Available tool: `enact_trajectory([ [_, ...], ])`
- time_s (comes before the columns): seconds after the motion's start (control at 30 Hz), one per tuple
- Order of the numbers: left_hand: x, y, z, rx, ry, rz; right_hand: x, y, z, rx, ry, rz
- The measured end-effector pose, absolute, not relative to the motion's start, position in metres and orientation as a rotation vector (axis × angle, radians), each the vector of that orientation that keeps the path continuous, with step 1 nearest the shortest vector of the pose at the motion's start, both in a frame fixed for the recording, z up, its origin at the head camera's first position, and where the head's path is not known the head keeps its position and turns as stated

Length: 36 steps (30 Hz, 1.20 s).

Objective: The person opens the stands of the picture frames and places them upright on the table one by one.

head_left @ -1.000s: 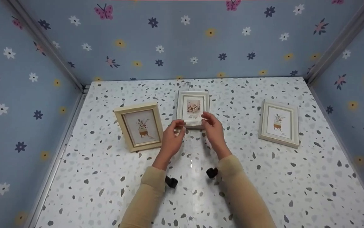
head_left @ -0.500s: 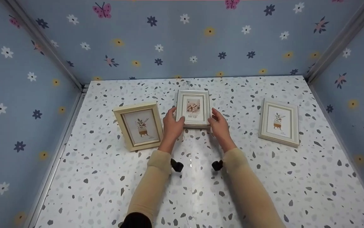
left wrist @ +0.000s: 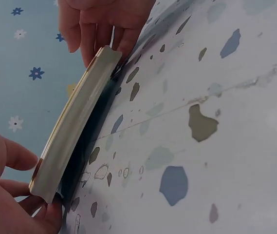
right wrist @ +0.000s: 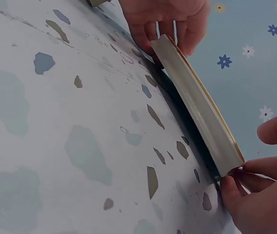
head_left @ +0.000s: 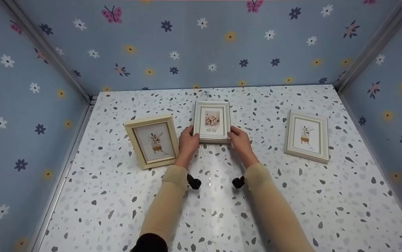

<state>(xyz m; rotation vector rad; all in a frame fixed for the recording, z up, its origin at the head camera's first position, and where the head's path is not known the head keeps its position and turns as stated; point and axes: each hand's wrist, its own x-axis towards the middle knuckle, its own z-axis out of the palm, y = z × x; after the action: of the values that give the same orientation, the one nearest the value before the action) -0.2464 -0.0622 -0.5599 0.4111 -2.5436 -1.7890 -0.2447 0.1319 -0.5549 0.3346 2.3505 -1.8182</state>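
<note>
A cream picture frame (head_left: 212,120) with a flower photo lies face up at the middle back of the table, seen edge-on in both wrist views. My left hand (head_left: 188,142) grips its near left corner, thumb at the front and fingers along the side. At the near right corner, my right hand (head_left: 241,143) holds it the same way. In the left wrist view, a dark shadowed gap shows under the near edge of the frame (left wrist: 75,126). The fingertips beneath the frame are partly hidden.
Left of my left hand a gold-cream picture frame (head_left: 155,141) stands propped up with a potted-plant print. Another cream frame (head_left: 307,136) with a similar print lies face up on the right. Blue flowered walls (head_left: 201,42) enclose the speckled table (head_left: 214,217) at back and sides.
My hands have moved apart from over the near edge of the middle frame to its two near corners and taken hold there. The other two frames stay in place.
</note>
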Motion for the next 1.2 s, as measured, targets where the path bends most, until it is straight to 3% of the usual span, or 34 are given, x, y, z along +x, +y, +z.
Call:
enact_trajectory([
  [0.7,-0.237,-0.056,-0.55,0.521,-2.331,-1.922,-0.242,0.141,-0.551,0.519,2.186,-2.089],
  [1.2,-0.214,-0.056,-0.545,0.37,-2.153,-2.204,-0.227,0.158,-0.542,0.537,2.039,-2.298],
])
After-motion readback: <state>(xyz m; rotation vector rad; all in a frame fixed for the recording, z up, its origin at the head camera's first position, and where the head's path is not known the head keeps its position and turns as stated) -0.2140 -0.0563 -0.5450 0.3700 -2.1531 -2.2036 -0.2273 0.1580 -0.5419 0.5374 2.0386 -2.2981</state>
